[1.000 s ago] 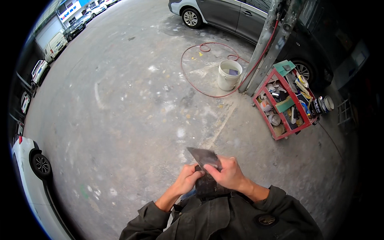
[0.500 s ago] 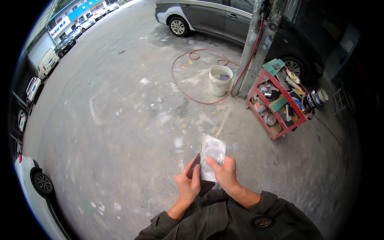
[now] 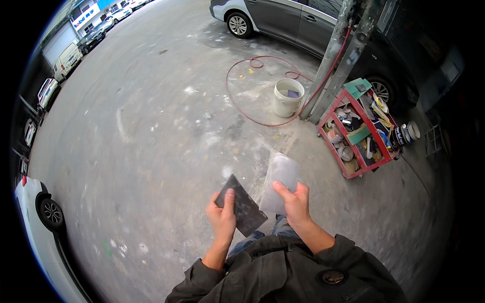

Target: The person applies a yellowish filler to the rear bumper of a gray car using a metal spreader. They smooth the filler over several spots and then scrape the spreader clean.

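My left hand [image 3: 221,212] grips a dark grey sheet of sandpaper [image 3: 243,209], its thumb lying over the face. The sheet is tilted, one corner pointing down and to the right. In my right hand [image 3: 294,203] is a pale grey, flat rectangular sanding pad [image 3: 281,177], held with the thumb on top and the fingers behind. Its lower left corner comes close to the sandpaper's right edge; whether they touch I cannot tell. Both things are held in front of my body, above the concrete floor.
A white bucket [image 3: 288,108] of water with a dark piece in it stands ahead, beside metal posts [image 3: 337,65]. A red hose [image 3: 228,91] loops over the floor. The red cart [image 3: 339,146] at right carries tins and tools. A grey car [image 3: 283,21] is behind; a white car [image 3: 38,217] stands left.
My hands have moved apart. The sandpaper, earlier edge-on and partly behind the pad, now shows its broad face to the left. The pad has shifted up and to the right.
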{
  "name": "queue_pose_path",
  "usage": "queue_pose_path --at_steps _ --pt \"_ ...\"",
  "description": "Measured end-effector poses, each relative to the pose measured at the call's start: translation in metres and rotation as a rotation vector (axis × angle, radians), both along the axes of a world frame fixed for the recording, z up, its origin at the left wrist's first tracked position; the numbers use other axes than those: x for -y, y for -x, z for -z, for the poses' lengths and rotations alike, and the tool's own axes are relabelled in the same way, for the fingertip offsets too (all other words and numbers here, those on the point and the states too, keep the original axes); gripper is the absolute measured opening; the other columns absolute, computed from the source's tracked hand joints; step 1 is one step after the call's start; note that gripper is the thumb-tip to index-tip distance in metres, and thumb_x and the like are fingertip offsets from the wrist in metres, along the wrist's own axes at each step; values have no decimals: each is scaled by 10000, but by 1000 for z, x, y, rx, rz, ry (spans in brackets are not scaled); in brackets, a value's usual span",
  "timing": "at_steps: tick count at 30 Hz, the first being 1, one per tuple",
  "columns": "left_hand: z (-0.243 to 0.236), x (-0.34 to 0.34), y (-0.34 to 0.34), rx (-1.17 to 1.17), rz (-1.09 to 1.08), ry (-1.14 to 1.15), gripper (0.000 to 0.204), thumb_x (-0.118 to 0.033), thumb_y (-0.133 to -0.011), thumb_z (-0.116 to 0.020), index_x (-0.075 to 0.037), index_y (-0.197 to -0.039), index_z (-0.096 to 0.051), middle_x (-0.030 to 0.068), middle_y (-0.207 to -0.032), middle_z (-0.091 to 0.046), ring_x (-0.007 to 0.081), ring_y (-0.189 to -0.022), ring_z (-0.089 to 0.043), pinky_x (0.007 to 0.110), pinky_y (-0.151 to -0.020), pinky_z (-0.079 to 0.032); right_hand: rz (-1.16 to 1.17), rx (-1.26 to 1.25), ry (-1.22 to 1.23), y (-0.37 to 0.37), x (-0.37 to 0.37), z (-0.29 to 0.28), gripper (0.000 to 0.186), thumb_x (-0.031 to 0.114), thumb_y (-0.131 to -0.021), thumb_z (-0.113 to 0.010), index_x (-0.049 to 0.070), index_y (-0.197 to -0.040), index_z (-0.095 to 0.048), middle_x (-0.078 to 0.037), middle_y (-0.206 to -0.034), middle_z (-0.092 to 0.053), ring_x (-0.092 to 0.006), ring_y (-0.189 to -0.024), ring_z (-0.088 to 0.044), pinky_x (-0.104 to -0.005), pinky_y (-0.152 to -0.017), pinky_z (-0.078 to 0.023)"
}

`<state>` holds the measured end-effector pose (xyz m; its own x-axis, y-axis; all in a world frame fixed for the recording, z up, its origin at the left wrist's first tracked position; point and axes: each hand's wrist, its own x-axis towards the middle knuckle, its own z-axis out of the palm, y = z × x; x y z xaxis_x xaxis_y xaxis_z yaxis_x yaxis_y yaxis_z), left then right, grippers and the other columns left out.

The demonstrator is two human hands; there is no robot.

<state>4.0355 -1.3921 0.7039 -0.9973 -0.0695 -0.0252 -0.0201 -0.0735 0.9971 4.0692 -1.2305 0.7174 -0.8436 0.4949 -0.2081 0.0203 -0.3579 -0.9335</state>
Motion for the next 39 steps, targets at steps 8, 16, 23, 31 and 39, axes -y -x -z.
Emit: queue_pose_path --at_steps 8,16,23,31,39 --pt "-1 -13 4 143 -141 -472 182 -168 -899 -646 7 -945 -627 9 -827 -643 74 -681 -554 222 -620 -436 -116 56 74 -16 10 6 164 120 -841 -684 -18 -927 -657 -21 -860 -664 -69 -740 -580 -246 -659 -472" --pt "8 -9 -13 184 281 -276 214 -41 -834 -673 0 -1039 -629 56 -975 -649 133 -878 -603 272 -789 -472 -92 -4 -98 -1 3 -4 167 130 -849 -676 -28 -902 -656 -21 -817 -666 -68 -712 -580 -244 -625 -473" --pt "-18 -9 -6 52 304 -81 228 -96 -849 -681 13 -1044 -633 56 -957 -655 142 -866 -601 278 -772 -472 -95 -67 -99 7 -4 -10 175 138 -843 -677 -27 -898 -658 -13 -804 -663 -60 -714 -572 -242 -624 -470" --pt "-23 -17 -21 -188 207 170 209 -51 -874 -634 33 -1065 -615 87 -977 -652 163 -853 -602 279 -765 -478 -38 19 -41 -7 23 -3 173 138 -839 -669 -35 -845 -666 -8 -745 -659 -57 -665 -552 -252 -583 -450" --pt "-13 1 -27 -213 400 260 274 -28 -860 -643 43 -1112 -562 95 -960 -643 159 -867 -601 283 -769 -490 -86 -1 -466 -14 17 -11 201 130 -796 -683 -60 -764 -627 -135 -606 -623 -132 -525 -568 -310 -491 -438"
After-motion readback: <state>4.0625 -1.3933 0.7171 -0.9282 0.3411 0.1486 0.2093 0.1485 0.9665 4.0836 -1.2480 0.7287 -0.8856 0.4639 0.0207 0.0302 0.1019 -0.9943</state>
